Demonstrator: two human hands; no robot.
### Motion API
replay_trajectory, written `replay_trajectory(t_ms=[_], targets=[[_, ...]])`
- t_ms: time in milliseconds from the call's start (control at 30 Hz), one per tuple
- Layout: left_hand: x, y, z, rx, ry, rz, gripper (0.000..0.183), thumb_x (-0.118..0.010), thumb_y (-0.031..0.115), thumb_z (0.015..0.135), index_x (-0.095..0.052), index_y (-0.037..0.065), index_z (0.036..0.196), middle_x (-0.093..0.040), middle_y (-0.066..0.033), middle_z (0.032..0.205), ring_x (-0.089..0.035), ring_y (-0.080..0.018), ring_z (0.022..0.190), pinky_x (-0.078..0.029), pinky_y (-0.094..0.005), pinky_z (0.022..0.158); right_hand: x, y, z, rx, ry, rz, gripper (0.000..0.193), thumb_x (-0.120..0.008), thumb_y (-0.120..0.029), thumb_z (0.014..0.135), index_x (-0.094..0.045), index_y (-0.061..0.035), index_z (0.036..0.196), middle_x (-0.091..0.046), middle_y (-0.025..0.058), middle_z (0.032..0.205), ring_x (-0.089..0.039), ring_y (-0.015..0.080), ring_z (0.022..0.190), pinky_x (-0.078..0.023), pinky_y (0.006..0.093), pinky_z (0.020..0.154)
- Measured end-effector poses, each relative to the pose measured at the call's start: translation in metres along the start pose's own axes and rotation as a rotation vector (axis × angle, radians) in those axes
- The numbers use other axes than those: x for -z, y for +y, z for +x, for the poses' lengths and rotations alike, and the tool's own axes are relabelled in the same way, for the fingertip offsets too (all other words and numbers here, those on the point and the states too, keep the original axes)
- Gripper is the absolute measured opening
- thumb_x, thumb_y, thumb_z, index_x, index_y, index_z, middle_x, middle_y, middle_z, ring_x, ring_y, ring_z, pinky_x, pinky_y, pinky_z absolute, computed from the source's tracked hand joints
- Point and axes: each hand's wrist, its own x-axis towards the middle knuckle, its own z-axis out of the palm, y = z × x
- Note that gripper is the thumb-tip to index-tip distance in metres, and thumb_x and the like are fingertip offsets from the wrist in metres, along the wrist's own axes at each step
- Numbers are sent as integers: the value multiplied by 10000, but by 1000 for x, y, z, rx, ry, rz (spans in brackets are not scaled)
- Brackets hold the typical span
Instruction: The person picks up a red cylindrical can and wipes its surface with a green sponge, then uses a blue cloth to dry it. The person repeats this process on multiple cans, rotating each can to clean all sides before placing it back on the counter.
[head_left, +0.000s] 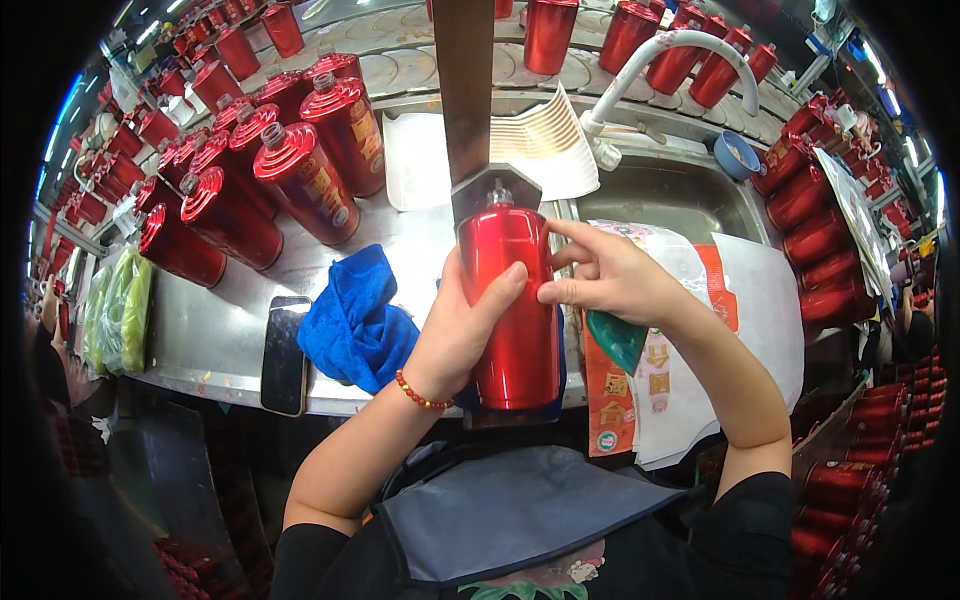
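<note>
A glossy red bottle [515,320] with a narrow clear neck stands in front of me, its top close to a dark metal post and plate. My left hand [470,320] is wrapped round its left side, the thumb lying across the front. At the upper right side of the bottle, my right hand [615,275] has its forefinger and thumb at the bottle's edge. A green, shiny, flat piece [617,342], perhaps a scraper, sticks out below the right palm, tucked under the fingers. How those fingers grip it is hidden.
A blue cloth [360,318] and a phone [286,355] lie on the metal table at left, beside several red bottles [310,185]. Printed sheets [720,350] lie at right, before a sink [680,205] with a white tap [660,45]. Behind, a slatted conveyor [400,70] carries more bottles.
</note>
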Motion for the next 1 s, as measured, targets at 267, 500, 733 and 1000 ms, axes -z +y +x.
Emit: replay_trajectory(t_ms=[267, 500, 733, 1000], targets=[[6, -10, 16, -34, 12, -89, 506, -670, 272, 1013, -436, 34, 1394, -630, -98, 1214, -643, -155, 1067, -545, -310, 916, -1, -3, -13, -19, 114, -1, 771, -764, -174, 926, -350, 39, 1541, -694, 172, 1177, -672, 116, 954, -521, 229, 799], [1, -7, 15, -35, 30, -28, 446, -623, 340, 1038, -484, 38, 1336, -641, -90, 1160, -649, -138, 992, -555, -294, 862, 49, 36, -131, -450, 373, -582, 361, -860, -310, 794, -728, 2, 919, -660, 78, 714, -621, 140, 659, -484, 293, 612], [15, -13, 17, -27, 32, -20, 442, -578, 382, 1052, -546, 25, 1310, -700, -109, 1171, -706, -187, 998, -581, -333, 882, 12, 49, -172, -670, 484, -729, 572, -925, -401, 660, -588, -45, 956, -671, 135, 851, -661, 298, 823, -514, 389, 743], [17, -14, 19, -1, 58, -74, 411, -569, 371, 1058, -594, 12, 1257, -720, -111, 1144, -720, -193, 979, -590, -341, 886, 28, 61, -201, -622, 481, -588, 467, -893, -335, 718, -636, -5, 924, -673, 136, 833, -660, 271, 806, -508, 371, 719]])
